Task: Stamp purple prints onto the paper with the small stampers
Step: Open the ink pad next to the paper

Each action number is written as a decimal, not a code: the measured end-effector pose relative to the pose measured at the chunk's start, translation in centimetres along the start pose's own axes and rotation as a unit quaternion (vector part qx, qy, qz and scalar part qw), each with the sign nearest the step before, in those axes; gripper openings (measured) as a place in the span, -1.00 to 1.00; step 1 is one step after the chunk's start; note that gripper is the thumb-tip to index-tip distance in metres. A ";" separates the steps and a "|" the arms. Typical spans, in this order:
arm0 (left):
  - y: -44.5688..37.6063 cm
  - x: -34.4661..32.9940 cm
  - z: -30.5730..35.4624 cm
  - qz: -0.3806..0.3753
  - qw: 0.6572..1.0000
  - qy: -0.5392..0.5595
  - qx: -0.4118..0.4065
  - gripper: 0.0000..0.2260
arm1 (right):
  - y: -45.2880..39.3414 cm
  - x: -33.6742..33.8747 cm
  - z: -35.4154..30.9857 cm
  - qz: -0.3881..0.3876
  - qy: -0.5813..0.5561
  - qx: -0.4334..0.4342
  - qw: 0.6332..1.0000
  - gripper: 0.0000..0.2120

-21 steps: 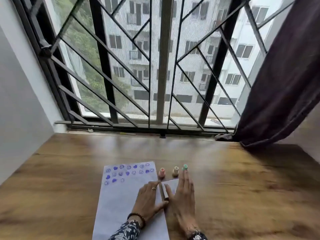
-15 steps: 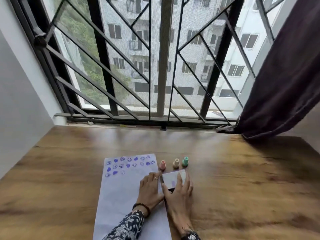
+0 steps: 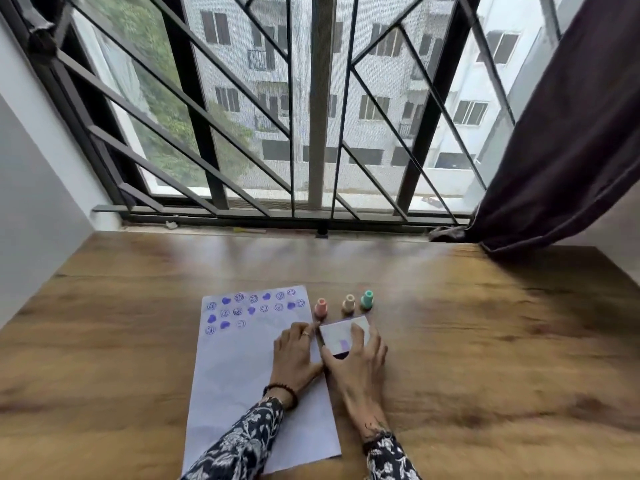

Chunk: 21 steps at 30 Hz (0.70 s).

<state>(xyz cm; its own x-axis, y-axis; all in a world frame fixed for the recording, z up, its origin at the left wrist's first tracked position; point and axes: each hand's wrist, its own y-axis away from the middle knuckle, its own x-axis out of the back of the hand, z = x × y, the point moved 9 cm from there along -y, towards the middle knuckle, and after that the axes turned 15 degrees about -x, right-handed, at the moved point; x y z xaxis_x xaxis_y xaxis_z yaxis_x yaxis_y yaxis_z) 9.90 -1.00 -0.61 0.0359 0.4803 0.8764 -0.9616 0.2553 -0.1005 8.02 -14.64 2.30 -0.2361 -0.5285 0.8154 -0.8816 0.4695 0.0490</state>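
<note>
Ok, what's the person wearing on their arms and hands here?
Both forearms are in dark navy sleeves with a white floral print. The left hand has a ring on one finger and a dark beaded bracelet at the wrist. The right hand shows dark markings near the wrist, possibly a tattoo, and a dark band at the cuff; too blurred to tell more.

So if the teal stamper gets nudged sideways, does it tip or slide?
The teal stamper stands upright, narrow on top and flared at its base, so it probably slides on the smooth wooden table first. It looks light; a high push could topple it.
</note>
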 end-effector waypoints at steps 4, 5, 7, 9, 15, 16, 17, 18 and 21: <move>0.0 0.2 -0.1 0.021 1.000 0.023 0.004 -0.42 | -0.2 1.1 0.2 -0.047 -0.044 0.001 0.998 -0.48; 0.0 0.1 -0.2 0.022 0.999 0.026 0.005 -0.40 | -0.4 1.6 0.5 -0.057 -0.084 -0.006 0.995 -0.54; 0.0 0.1 -0.3 0.028 0.999 0.032 0.009 -0.38 | -0.9 2.8 1.4 -0.075 -0.160 -0.037 0.984 -0.60; 0.0 0.1 -0.4 0.039 0.998 0.040 0.012 -0.38 | -1.8 4.1 2.6 -0.056 -0.198 -0.069 0.976 -0.51; 0.0 0.2 -0.5 0.052 0.997 0.050 0.011 -0.38 | -6.0 5.7 7.5 0.007 -0.219 -0.186 0.958 -0.80; 0.1 0.2 -0.6 0.053 0.997 0.051 0.014 -0.38 | -6.4 5.6 8.0 -0.007 -0.232 -0.203 0.951 -0.77; 0.1 0.2 -0.6 0.053 0.997 0.051 0.015 -0.38 | -6.6 5.5 8.5 -0.017 -0.238 -0.216 0.947 -0.70; 0.1 0.2 -0.6 0.053 0.997 0.051 0.015 -0.38 | -6.7 5.5 8.9 -0.021 -0.227 -0.223 0.948 -0.64; 0.2 0.3 -0.5 0.055 0.997 0.054 0.013 -0.38 | -6.9 5.5 9.4 -0.025 -0.146 -0.213 0.966 -0.57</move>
<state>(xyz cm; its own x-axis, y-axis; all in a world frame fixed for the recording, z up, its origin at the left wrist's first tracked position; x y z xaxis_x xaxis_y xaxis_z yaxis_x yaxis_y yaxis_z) 9.88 -0.39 -0.59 -0.0428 0.5927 0.8043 -0.9679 0.1748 -0.1803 8.97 -27.42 1.00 -0.3576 -0.7053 0.6121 -0.6619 0.6538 0.3666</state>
